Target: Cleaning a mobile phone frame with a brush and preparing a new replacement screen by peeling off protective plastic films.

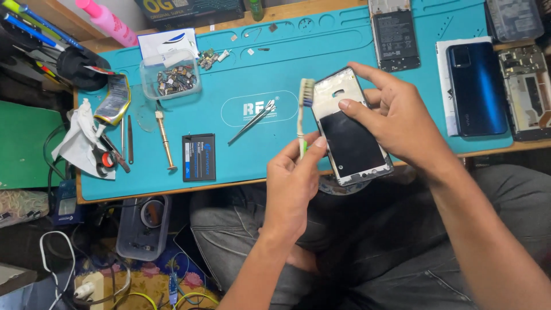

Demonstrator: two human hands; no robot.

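Left hand (293, 183) pinching toothbrush (303, 112), right hand (396, 117) gripping phone frame (351, 126)

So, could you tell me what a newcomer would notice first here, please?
At centre, the right hand holds an opened phone frame with a black panel, while the left hand holds a pale toothbrush beside its top edge. Beneath lies a teal work mat, with a glossy blue phone back at right.

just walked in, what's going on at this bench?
A person holds an opened phone frame with a black panel in the right hand and a pale toothbrush in the left hand, bristles beside the frame's top edge. On the teal work mat lie metal tweezers and a black battery.
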